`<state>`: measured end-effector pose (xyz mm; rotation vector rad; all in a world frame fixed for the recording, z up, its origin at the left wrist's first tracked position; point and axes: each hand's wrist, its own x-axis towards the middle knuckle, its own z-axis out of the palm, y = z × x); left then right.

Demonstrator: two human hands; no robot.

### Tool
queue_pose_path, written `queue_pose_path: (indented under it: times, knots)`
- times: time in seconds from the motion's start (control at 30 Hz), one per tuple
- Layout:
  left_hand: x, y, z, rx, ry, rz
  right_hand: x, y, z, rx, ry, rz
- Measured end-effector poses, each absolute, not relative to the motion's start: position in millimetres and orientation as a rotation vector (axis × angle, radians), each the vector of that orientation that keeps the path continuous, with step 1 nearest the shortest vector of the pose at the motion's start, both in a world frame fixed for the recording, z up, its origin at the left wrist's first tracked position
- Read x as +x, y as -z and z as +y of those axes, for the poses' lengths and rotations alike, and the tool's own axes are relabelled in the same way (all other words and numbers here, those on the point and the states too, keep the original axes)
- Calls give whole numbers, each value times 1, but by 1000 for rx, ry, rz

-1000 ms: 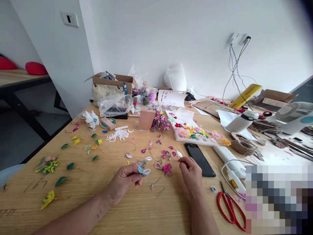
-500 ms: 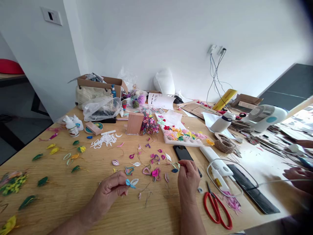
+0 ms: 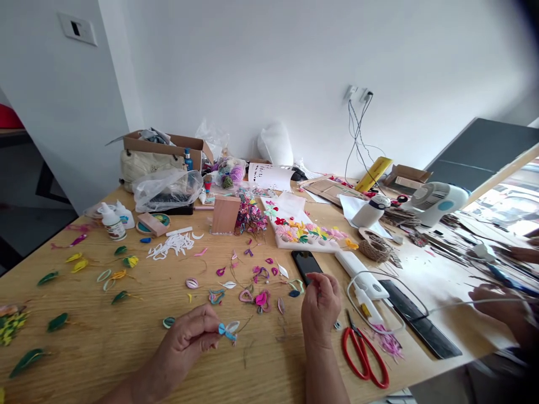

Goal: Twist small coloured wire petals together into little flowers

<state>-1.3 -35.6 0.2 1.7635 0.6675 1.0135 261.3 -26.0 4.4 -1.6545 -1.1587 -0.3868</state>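
My left hand is closed in a pinch on a small blue and white petal piece, held just above the table. My right hand hovers beside the black phone, its fingers pressed together; whatever they hold, if anything, is too small to make out. Between the hands lie small craft petals and loops, among them a bright pink one, a white leaf shape and a grey-pink oval. Red-handled scissors rest to the right of my right hand.
Green leaf pieces lie along the left. A foam block bears colourful flowers near a wooden block. White glue bottles stand at left. On the right are a power strip, cables, twine and another person's hand.
The view has swung slightly to the right, so table items appear further left. My left hand keeps its pinch on the petal piece, and my right hand's fingers remain closed.
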Motion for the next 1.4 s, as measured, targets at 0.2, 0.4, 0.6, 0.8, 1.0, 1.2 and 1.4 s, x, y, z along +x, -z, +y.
queue_pose_path:
  times: [0.2,0.4,0.6,0.8,1.0,1.2,1.4]
  knots:
    - [1,-1,-37,1825,-1002,667,263,-3,-24,-1682,365,-1186]
    - [1,1,-39,1876,-1021,651,251,1,-26,-1576,242,-1263]
    - [3,4,-40,1855,-1019,608,212,-26,-4,-1688,-205,-1749]
    - [2,13,-41,1849,-1042,593,212,-46,67,-1921,-83,-2080]
    - [3,5,-41,1896,-1026,545,219,-36,110,-1797,-78,-2387]
    - [4,8,-41,1881,-984,548,217,-25,119,-1788,-2,-2439]
    - [3,10,-39,1859,-967,545,221,-23,120,-1770,-47,-2347]
